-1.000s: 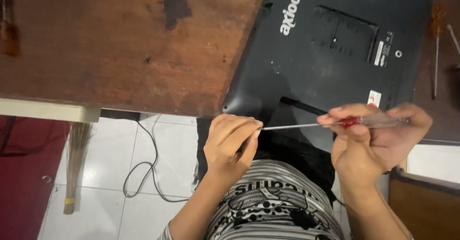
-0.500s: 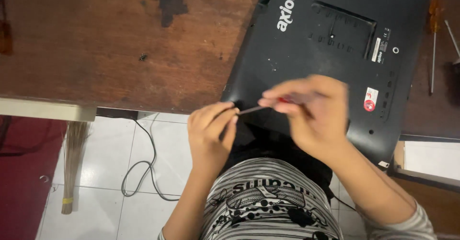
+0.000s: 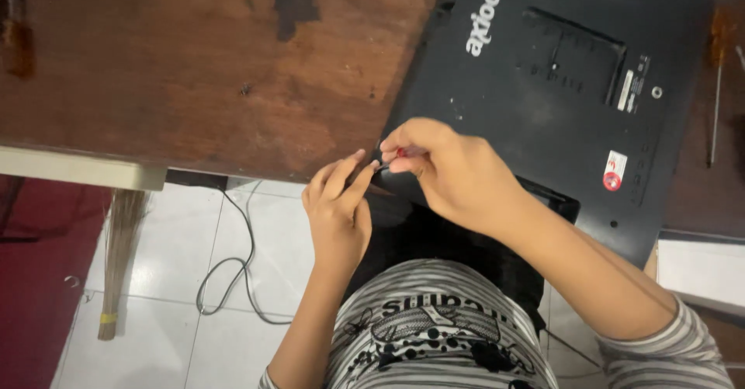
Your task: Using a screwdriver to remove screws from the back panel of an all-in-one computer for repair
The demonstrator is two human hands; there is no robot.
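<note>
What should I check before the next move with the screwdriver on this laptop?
1. Right hand grips the screwdriver: ok.
2. Left hand fingers at its tip: ok.
3. Tip seated in a screw: cannot tell, hidden by the fingers.
4. Laptop lies bottom-up on the table: ok.
5. Laptop fully on the table: not ok, near edge overhangs.
6. Spare screwdriver lies beside the laptop: ok.

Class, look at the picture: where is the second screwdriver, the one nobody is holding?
In the head view the spare screwdriver lies on the wooden table at the far right edge, just right of the upturned black laptop, well away from both hands.
</note>
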